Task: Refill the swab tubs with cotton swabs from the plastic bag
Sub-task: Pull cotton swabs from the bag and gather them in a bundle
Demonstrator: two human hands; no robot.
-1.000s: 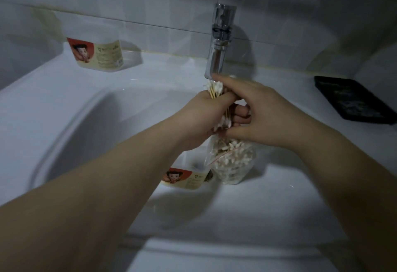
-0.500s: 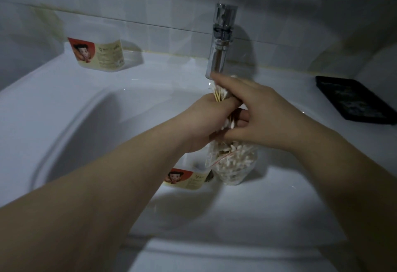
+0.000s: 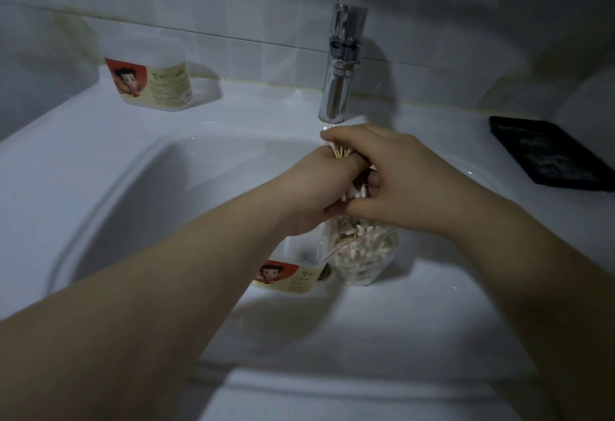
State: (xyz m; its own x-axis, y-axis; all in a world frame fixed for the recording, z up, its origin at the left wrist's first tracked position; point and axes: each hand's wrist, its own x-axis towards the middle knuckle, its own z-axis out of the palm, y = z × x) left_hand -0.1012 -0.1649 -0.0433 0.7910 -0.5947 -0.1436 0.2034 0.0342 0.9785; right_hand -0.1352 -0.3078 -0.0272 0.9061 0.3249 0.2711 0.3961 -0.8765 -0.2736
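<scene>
Our left hand [image 3: 309,194] clenches upright cotton swabs [image 3: 341,153] just above the plastic bag [image 3: 364,256]; our right hand [image 3: 402,184] seemingly grips the bag's mouth. Just left of the bag, lower, sits the swab tub [image 3: 293,276], nearest our left hand.

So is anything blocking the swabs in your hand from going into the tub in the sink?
Nothing visible does. The left hand grips the bundle of wooden-stick cotton swabs above the clear labelled plastic tub; the clear plastic bag stands beside it.
</scene>
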